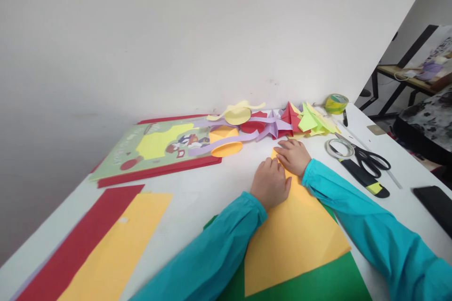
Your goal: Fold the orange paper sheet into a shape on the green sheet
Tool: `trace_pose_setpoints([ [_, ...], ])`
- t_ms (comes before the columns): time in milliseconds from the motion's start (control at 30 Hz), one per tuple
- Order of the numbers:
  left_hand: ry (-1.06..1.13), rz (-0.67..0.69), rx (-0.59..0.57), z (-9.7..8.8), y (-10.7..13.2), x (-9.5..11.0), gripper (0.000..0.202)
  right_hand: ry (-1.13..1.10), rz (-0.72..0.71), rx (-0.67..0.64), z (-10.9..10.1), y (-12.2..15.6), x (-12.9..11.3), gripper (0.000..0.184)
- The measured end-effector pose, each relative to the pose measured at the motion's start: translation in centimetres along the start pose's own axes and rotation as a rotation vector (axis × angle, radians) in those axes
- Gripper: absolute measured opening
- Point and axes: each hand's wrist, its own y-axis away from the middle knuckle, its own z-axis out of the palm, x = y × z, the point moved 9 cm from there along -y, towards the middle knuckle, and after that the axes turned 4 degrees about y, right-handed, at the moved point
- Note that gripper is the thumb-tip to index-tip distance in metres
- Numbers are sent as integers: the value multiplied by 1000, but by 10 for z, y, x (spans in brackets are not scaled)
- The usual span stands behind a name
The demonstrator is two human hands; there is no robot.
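A large sheet of orange paper (293, 240) lies on the white table, its far end narrowing to a point. My left hand (270, 184) is closed on it near that far end, with the fingers curled under and the thumb toward the right. Just beyond, my right hand (294, 156) has its bent fingers on the paper's tip; its thumb is hidden. The two hands nearly touch. Underneath the orange sheet shows a green sheet (339, 275), partly covered by the paper and my sleeves.
To the right lie scissors (370, 160), a roll of clear tape (339, 148), a black cutter (365, 181) and a black phone-like slab (434, 207). Along the wall stand folded paper shapes (277, 124). A decorated card (151, 146), red paper (88, 237) and orange paper (118, 244) lie left.
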Motion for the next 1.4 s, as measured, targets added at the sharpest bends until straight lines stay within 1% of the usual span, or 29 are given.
trace_pose_setpoints([
  [200, -27, -2, -10, 1, 1, 1, 42, 42, -4, -9, 0, 0, -2, 40],
  [500, -60, 9, -28, 5, 2, 2, 42, -4, 7, 11, -2, -1, -1, 37],
  [667, -65, -4, -12, 4, 3, 1, 42, -55, 16, 30, -1, 1, 1, 38],
  [867, -4, -12, 29, 6, 5, -6, 38, -44, 18, 39, 1, 2, 2, 37],
  [1033, 19, 27, 78, 9, 5, -7, 41, -12, -10, 44, 2, 2, 0, 36],
  [1267, 8, 36, 60, 12, 4, -3, 45, 26, -3, 31, 0, 1, -1, 38],
  [1400, 1, 25, 51, 12, 4, -2, 43, 28, 12, 25, 1, 0, -1, 39],
])
